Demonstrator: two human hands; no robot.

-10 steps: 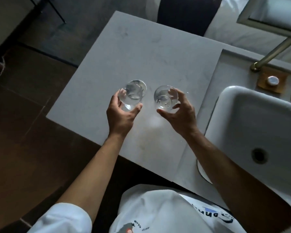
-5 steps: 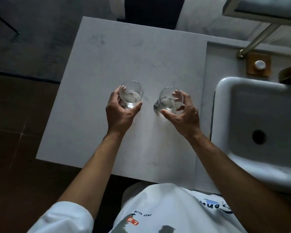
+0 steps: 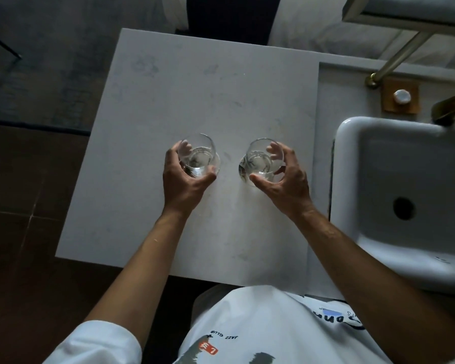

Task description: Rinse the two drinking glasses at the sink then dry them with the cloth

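Nearest the camera, the bench [image 3: 247,245] ends in a front edge just above the white shirt at the bottom of the frame. Bare stone lies between that edge and the glasses, so there is room to draw either one back.

At mid-frame the left hand [image 3: 180,182] is curled around the left glass [image 3: 199,156], thumb on the near side and fingers on the far side. The right hand [image 3: 284,179] cups the right glass [image 3: 263,160] more loosely, with a little air showing at the fingertips. I cannot tell whether that one is truly gripped or only framed. Both glasses appear to stand upright on the bench, close together but not touching.

The risks, as I judge them: clear wet-looking glass held one-handed can slip. The loose right grasp could let its glass tip. Swinging both at once toward the sink could knock them together.

To the right, the sink [image 3: 352,143] has a raised rim. A glass carried low could strike it, so it must be lifted over. The brass tap [image 3: 449,109] overhangs the upper right. The far and left parts of the bench are open. No cloth is visible.
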